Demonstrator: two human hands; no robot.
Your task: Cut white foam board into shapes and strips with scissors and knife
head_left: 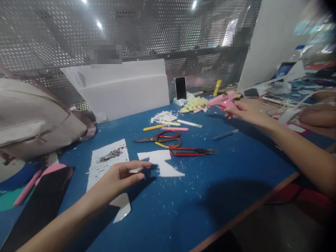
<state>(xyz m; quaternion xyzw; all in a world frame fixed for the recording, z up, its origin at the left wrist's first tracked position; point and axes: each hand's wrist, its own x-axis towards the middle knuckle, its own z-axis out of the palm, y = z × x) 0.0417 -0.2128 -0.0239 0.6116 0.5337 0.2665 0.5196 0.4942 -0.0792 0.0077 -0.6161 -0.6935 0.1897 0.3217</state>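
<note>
My left hand (119, 176) is closed in a pinch around a small white foam piece (136, 170), most of it hidden by the fingers. Just beyond my fingertips lies a cut white foam shape (166, 169) with a notched edge. A white scrap (123, 206) rests below my left wrist. Out to the right, my right hand (237, 109) grips a pink glue gun (223, 100), held above the table with its nozzle to the left. A red box cutter (189, 151) and scissors (170, 139) with red and yellow handles lie between the hands.
Colored markers (174, 129), white foam crumbs (165, 116) and yellow paper strips (194, 105) lie farther back, near a propped phone (180, 88). Beads sit on a white sheet (96, 164). A backpack (39, 119) stands left; another person's arm (320, 115) is at right.
</note>
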